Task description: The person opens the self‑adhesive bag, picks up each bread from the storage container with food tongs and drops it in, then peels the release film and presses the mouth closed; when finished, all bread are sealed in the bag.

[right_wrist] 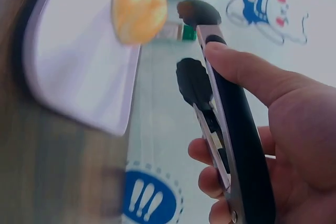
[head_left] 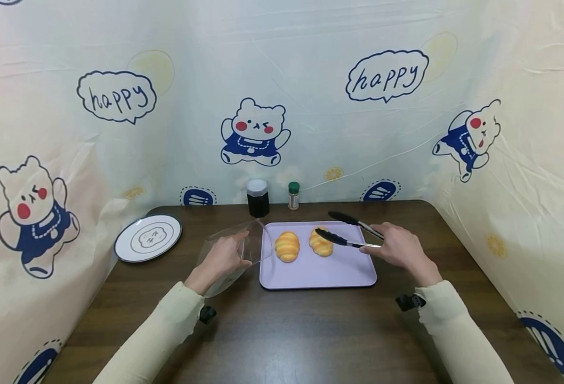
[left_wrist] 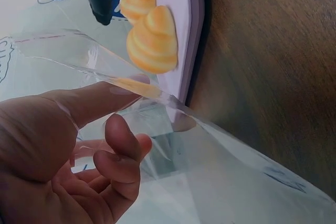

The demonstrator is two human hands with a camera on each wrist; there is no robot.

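My left hand [head_left: 224, 256] grips a clear plastic bag [left_wrist: 252, 166] at the left end of the lilac tray [head_left: 315, 274]. In the left wrist view the bag's edge crosses its extended finger, while the other fingers curl below. Two golden croissant-shaped rolls [head_left: 287, 247] lie side by side on the tray. My right hand [head_left: 402, 246] holds black-tipped metal tongs [right_wrist: 239, 124], with the thumb along one arm. The tong arms are spread apart with nothing between them. One black tip overlaps the right-hand roll [head_left: 319, 245] in the head view.
A white plate [head_left: 147, 238] with a dark rim sits at the table's far left. Along the back edge stand a dark jar with a white lid [head_left: 258, 198] and a small green-capped bottle [head_left: 293, 196]. Printed cloth [head_left: 311, 133] hangs behind the brown table [head_left: 306, 336].
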